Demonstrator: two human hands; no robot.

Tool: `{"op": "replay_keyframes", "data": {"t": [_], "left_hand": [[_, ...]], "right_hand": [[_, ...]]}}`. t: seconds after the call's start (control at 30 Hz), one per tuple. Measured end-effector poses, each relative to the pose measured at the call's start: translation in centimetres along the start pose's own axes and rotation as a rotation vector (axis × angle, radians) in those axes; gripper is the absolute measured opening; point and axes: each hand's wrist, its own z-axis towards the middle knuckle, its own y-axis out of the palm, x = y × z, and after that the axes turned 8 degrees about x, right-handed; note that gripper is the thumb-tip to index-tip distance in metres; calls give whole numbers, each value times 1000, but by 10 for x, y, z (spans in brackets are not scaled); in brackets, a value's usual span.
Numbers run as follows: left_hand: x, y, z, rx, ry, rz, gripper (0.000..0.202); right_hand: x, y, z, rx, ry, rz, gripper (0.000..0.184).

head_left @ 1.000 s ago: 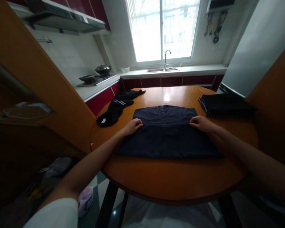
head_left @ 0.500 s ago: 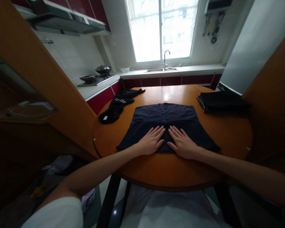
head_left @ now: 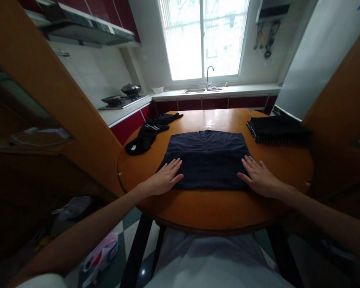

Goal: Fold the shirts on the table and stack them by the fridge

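Observation:
A dark navy garment lies spread and folded over on the wooden table in front of me. It looks like a shirt, with a short buttoned strip at the middle of its far part. My left hand rests flat on its left side, fingers stretched out. On the garment's right side my right hand lies flat too, thumb spread from the fingers. Neither hand grips anything.
A crumpled black garment with white stripes lies at the table's left. Folded black cloth is stacked at the right. Beyond the table are a counter with a sink and a stove with pans. Wooden panels flank both sides.
Both hands have slid apart over the cloth, from its middle out to its left and right sides. My head view has shifted slightly.

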Motion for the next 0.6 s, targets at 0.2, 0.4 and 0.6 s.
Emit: {"op": "replay_keyframes", "data": {"t": [0.2, 0.4, 0.6], "left_hand": [[44, 7, 88, 74, 141, -38, 62], [23, 42, 112, 122, 74, -45, 70], [-59, 37, 71, 72, -146, -34, 73]], "right_hand": [[-72, 1, 70, -4, -190, 75, 69], [-55, 25, 103, -18, -231, 149, 77], [34, 37, 100, 28, -90, 92, 74]]}}
